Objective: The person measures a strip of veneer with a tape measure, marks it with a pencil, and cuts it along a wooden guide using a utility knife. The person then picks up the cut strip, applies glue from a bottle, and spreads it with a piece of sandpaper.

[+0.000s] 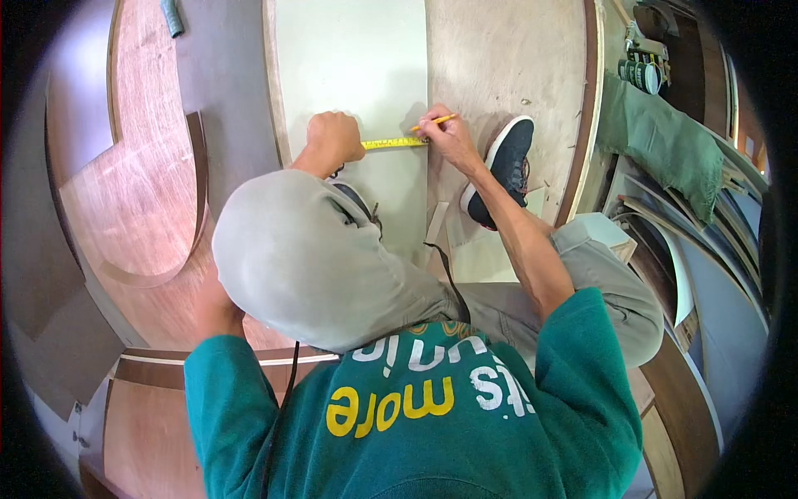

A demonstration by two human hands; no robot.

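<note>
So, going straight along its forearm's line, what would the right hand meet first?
For the right hand, the way looks free over the pale panel toward upper left; its height above it is unclear.

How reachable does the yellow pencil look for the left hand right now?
Probably yes: only the yellow tape seems to stretch between the left hand and the yellow pencil, though the right hand grips that pencil.

Two hands [332,137], one measuring tape [392,143], one pencil [445,119], two shoes [505,170], one T-shirt [416,441]
</note>
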